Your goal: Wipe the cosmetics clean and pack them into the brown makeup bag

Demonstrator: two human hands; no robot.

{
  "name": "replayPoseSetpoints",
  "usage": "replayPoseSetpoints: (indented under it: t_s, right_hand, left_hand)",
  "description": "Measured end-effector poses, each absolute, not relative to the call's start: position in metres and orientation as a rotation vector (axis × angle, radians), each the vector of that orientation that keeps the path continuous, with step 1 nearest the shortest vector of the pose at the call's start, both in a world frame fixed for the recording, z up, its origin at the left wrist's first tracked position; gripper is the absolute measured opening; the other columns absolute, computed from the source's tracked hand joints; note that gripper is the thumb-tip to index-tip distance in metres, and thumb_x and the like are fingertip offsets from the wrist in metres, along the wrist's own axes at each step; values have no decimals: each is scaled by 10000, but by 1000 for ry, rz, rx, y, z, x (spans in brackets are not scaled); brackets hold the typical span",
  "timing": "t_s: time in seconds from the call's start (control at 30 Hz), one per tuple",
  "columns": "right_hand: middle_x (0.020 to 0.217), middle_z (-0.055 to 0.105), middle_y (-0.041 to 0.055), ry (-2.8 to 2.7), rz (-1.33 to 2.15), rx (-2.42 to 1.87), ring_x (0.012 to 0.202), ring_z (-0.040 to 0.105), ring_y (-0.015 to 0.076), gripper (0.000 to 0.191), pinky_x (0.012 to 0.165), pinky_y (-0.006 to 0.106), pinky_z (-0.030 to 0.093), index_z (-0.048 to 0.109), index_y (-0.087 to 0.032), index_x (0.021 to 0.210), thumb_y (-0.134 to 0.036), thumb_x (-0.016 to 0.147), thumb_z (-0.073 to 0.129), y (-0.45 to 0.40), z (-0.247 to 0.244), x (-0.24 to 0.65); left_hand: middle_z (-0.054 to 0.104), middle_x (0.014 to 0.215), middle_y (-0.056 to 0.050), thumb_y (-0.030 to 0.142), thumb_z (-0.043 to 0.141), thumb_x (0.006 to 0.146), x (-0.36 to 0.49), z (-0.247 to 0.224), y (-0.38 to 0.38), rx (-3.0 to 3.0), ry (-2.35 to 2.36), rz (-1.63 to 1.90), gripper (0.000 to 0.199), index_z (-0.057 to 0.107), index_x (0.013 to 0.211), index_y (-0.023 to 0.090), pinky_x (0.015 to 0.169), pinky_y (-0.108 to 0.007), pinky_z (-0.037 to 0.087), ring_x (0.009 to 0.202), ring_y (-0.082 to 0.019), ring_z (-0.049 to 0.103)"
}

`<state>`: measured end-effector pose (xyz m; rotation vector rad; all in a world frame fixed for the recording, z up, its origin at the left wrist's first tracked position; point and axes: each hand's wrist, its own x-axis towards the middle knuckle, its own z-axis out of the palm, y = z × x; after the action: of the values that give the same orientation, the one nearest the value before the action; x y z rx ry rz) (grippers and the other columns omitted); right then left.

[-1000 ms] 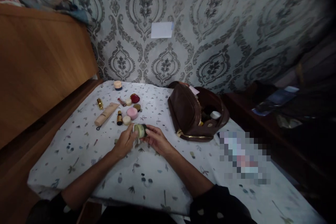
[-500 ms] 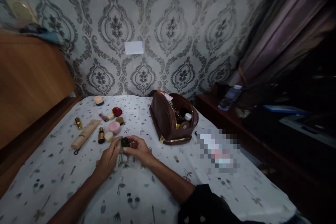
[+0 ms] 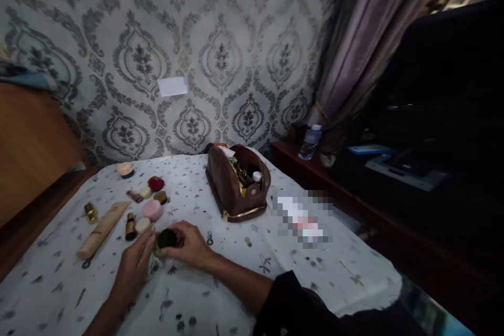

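Low over the patterned white cloth, both my hands are closed on a small green cosmetic jar with a dark lid (image 3: 167,239). My left hand (image 3: 135,260) grips its left side, while my right hand (image 3: 192,245) has its fingers around the lid on the right. Just beyond my left fingers lie a cream round jar (image 3: 143,226), a pink round jar (image 3: 151,210) and a dark bottle with a gold band (image 3: 130,227). A beige tube (image 3: 103,231) lies farther left. The brown cosmetic bag (image 3: 224,186) stands unzipped, holding several small items.
Behind the pink jar are a red round container (image 3: 156,184), a small olive jar (image 3: 160,198) and a peach jar (image 3: 125,170). A gold tube (image 3: 91,212) is at the left. A blurred-out item (image 3: 301,218) lies right of the bag; a water bottle (image 3: 310,143) stands beyond the edge.
The view has swung right, so everything sits farther left in the picture. The jar stays in both hands, and its dark lid is now turned more toward me.
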<state>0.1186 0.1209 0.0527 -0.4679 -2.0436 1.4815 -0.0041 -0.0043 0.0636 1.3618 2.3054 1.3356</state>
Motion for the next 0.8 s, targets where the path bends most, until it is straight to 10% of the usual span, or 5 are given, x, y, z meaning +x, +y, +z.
replayPoseSetpoints:
  t_s: [0.43,0.8]
  right_hand:
    - [917,655,17,-2191,1342,-341,763,595,158,578,751,265,493,718,-223,1061,-373,526,878,133,73,162]
    - [984,652,55,-1957,886,-485,748,587,146,439,652,264,467,662,-177,1100,-360,713,762,235,186,271]
  left_hand:
    - [764,939,-84,827,399,721,-26,49,-3,1357,2492,1152,747,743,845,176,876,-373,558,955,-303,698]
    - [765,903,-53,799,405,728,-16,55,-4,1369,2528,1154,695,744,841,203,771,-329,584,880,-276,708]
